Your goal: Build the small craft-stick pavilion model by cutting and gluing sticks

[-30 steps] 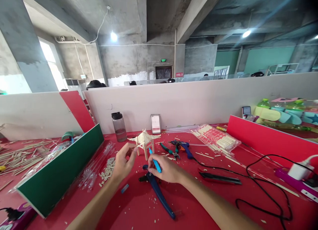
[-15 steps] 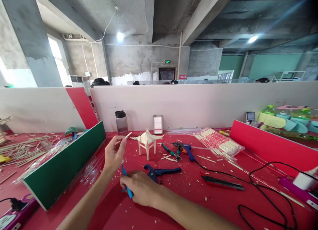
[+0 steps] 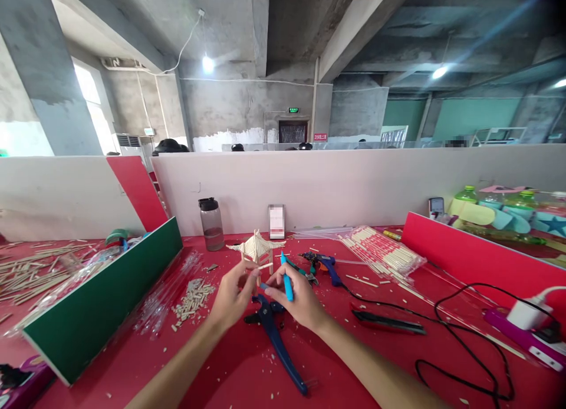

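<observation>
My left hand [image 3: 234,292] is closed in a pinch on a short pale wooden stick [image 3: 266,266]. Close beside it, my right hand [image 3: 297,296] grips a blue pen [image 3: 287,277], held nearly upright. A small blue part shows between the hands, but I cannot tell what it is. Just behind the hands stands a little pavilion model [image 3: 256,247] made of sticks, its legs partly hidden by my fingers. Below the hands lies a dark blue pipe cutter [image 3: 278,347], its long handle pointing toward me.
A pile of cut stick pieces [image 3: 193,301] lies left, by the green divider [image 3: 106,297]. Rightward are green-handled pliers [image 3: 305,272], a blue glue gun [image 3: 328,266], bundled sticks [image 3: 384,250], a black utility knife [image 3: 389,322] and a looping cable. A bottle [image 3: 212,229] and phone [image 3: 277,221] stand behind.
My right hand has lifted the pen from near the table, moving right and up. My left hand has come right with the stick toward it. The cutter has turned, its handle now toward me.
</observation>
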The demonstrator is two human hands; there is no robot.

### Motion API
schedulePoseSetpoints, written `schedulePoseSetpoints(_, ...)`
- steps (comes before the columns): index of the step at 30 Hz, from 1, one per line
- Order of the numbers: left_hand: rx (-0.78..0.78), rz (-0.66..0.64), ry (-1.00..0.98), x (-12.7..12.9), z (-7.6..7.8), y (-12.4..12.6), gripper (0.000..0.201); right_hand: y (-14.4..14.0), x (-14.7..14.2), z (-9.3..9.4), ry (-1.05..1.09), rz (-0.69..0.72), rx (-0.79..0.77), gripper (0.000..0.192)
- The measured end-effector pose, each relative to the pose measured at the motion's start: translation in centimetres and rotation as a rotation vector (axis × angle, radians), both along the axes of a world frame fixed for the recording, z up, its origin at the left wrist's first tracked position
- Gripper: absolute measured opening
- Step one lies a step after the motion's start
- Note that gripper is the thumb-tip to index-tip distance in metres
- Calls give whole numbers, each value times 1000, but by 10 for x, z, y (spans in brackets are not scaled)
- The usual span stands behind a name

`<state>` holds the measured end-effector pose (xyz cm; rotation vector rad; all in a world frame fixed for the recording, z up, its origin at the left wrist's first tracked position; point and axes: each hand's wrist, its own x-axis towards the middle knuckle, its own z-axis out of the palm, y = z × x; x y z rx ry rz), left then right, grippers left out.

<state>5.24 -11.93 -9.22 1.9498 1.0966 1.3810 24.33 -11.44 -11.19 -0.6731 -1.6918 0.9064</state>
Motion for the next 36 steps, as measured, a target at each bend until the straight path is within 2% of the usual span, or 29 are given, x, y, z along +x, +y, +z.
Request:
schedulePoseSetpoints(3, -29, -66, 12, 11, -10, -1, 30, 9, 0, -12, 22, 35, -23, 38)
schedulePoseSetpoints(7, -13, -56, 0, 14, -17, 2, 30, 12, -2, -16, 117, 31, -84, 45)
schedulePoseSetpoints(13, -47, -16, -120, 8, -15, 10, 29, 8, 0, -7, 175, -18, -74, 37)
schedulePoseSetpoints(18, -41, 34, -217, -6, -10, 19, 34, 14, 6, -6, 296, 63, -221, 57)
schedulePoseSetpoints(25, -36, 46, -233, -8, -3, 16, 38, 10, 6, -3, 252, 138, -238, 33)
schedulePoseSetpoints(30, -38, 33, -230, -3, 0, 11, 38, 6, 5, 1, 245, 137, -218, 32)
schedulePoseSetpoints(36, -66, -5, -235, -1, -1, 10, 34, 7, 2, 1, 241, 40, -167, 32)
